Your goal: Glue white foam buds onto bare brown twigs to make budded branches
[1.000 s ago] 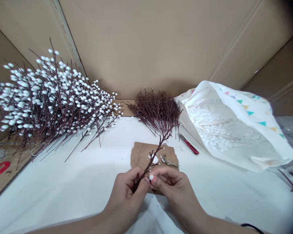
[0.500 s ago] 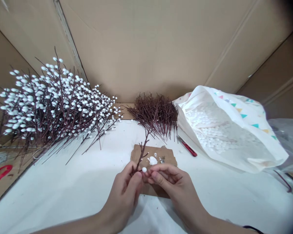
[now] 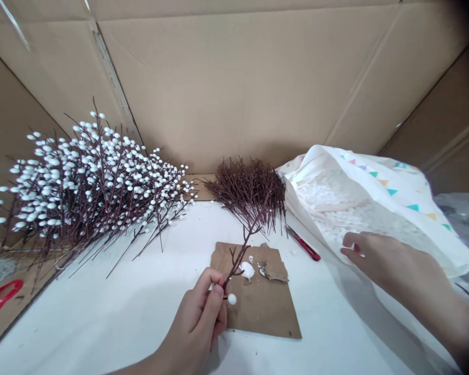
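My left hand (image 3: pixel 203 312) grips a brown twig (image 3: pixel 240 252) between thumb and fingers, over the near left part of a cardboard piece (image 3: pixel 266 312). One white ball (image 3: pixel 232 299) sits on a short side branch beside my fingertips. White glue (image 3: pixel 247 270) lies on the cardboard. At the right, my right hand (image 3: pixel 391 265) is at the mouth of a white bag (image 3: pixel 391 172) of small white balls (image 3: pixel 336 208). Its thumb and forefinger are curled toward each other, with something small and pale between them that I cannot make out.
Finished-looking twigs with white balls (image 3: pixel 101 182) are piled at the left. Bare brown twigs (image 3: pixel 250 187) lie at the back middle. A red-handled cutter (image 3: pixel 307 247) rests left of the bag. A red ring-shaped tool (image 3: pixel 3 297) lies far left. Cardboard walls (image 3: pixel 238 88) enclose the table.
My right hand has left the twig and moved right to the bag. My left hand still holds the twig with its white ball. The view has tilted slightly upward.
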Demonstrator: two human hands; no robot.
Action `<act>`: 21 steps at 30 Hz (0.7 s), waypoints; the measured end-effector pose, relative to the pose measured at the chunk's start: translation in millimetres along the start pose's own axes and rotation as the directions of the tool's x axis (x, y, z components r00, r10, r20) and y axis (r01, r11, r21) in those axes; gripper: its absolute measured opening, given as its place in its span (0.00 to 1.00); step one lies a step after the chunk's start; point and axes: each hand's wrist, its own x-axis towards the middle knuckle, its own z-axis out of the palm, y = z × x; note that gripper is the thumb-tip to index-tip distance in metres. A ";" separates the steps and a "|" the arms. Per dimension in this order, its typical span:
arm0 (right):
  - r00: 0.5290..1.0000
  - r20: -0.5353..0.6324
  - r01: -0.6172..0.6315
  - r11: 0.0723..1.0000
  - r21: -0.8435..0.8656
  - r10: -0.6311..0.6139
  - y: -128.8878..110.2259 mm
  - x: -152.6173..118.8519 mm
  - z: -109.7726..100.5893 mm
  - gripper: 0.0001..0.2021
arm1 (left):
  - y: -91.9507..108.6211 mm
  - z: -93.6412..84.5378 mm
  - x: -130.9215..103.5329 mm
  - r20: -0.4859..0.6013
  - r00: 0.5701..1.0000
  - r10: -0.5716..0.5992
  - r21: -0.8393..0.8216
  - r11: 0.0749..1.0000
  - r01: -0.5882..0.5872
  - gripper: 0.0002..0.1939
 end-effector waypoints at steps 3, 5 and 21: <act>1.000 -0.003 0.020 1.000 0.016 -0.020 6.3 5.8 8.5 0.06 | -2.0 0.0 2.5 -0.027 0.999 -0.026 -0.077 0.997 0.024 0.20; 1.000 0.005 0.017 0.999 0.037 -0.017 6.4 9.6 12.4 0.06 | -4.2 -0.3 4.3 -0.023 0.998 -0.055 -0.118 0.992 0.052 0.22; 0.977 -0.215 0.133 0.774 0.618 0.003 -49.8 -7.0 -3.5 0.11 | -5.5 0.1 12.4 -0.075 0.992 -0.103 -0.133 0.987 0.092 0.24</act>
